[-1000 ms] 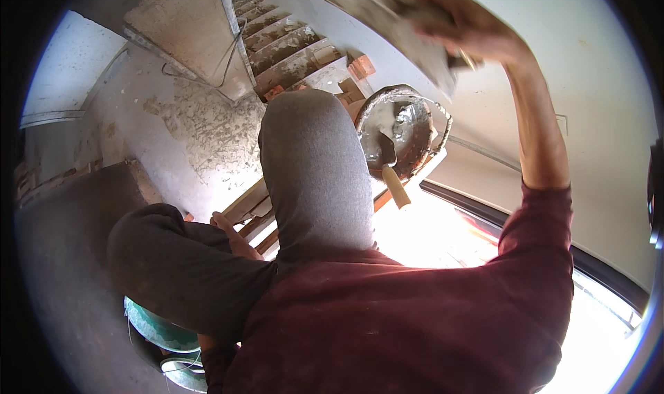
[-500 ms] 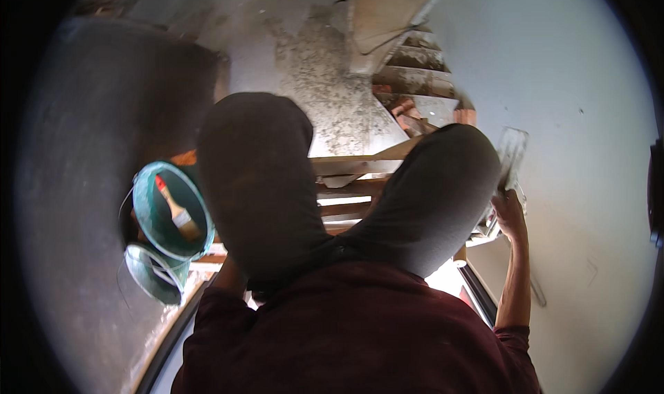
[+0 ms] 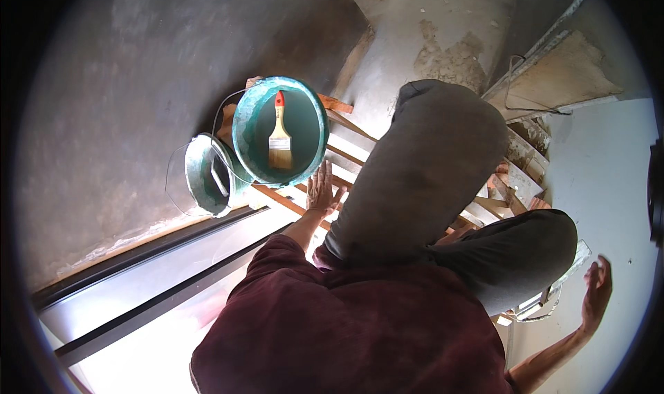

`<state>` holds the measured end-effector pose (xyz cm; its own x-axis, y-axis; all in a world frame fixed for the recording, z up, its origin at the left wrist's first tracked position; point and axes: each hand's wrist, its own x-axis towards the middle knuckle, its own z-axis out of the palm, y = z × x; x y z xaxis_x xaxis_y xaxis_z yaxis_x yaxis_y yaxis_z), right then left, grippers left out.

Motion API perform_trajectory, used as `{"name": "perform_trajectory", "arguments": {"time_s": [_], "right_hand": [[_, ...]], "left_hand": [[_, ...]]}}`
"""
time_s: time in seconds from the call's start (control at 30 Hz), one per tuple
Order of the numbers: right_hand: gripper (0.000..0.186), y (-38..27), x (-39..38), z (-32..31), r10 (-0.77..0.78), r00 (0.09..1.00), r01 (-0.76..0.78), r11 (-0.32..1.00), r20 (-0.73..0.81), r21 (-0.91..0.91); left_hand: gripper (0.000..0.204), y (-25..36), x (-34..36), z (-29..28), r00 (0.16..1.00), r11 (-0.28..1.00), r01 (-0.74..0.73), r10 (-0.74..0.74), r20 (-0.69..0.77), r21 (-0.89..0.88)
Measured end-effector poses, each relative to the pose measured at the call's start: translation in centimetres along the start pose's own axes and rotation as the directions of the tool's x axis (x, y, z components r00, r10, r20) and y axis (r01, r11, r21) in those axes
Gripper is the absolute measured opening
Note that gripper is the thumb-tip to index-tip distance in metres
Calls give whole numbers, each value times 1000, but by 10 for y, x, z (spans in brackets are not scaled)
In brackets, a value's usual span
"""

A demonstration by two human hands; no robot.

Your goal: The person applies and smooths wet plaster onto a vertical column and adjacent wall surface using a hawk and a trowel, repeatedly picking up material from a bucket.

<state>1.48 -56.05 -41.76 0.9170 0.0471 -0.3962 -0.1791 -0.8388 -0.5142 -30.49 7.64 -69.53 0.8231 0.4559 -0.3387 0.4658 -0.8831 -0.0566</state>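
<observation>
A: What's changed vs a sec ago? Your right hand was up high on the wall w/ a flat tool; now it's down low by your right knee, next to the flat metal plaster trowel. Can't tell if that grip is grasping the trowel or just beside it, the fingers look spread.

B: And the left?

A: Your left hand is out now, palm flat on the rough wooden scaffold slats, grip released, nothing in it. It sits just beside the round teal plastic bucket, close to touching the rim.

B: Bucket contents?

A: Flat paintbrush, orange handle, pale bristles, lying inside. Smaller mortar-crusted grey bucket w/ wire bail touches it on the left. You've swung from the wall toward the buckets, I'd judge.
</observation>
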Motion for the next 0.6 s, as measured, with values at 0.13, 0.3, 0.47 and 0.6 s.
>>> {"name": "perform_trajectory", "arguments": {"time_s": [0.13,0.3,0.47,0.6], "right_hand": [[38,-81,38,3,-269,943,256,963,198,89],[35,-192,68,41,-434,861,475,873,265,-112],[29,-183,98,95,-413,860,414,908,298,64],[31,-162,92,100,-314,782,448,884,538,-135]], "left_hand": [[83,-2,22,16,1000,984,-23,21,-17,-175],[82,-2,7,39,999,994,-4,0,-37,-105],[82,0,11,36,995,999,-32,33,-92,15],[82,-3,17,36,993,997,-39,46,-108,65]]}}
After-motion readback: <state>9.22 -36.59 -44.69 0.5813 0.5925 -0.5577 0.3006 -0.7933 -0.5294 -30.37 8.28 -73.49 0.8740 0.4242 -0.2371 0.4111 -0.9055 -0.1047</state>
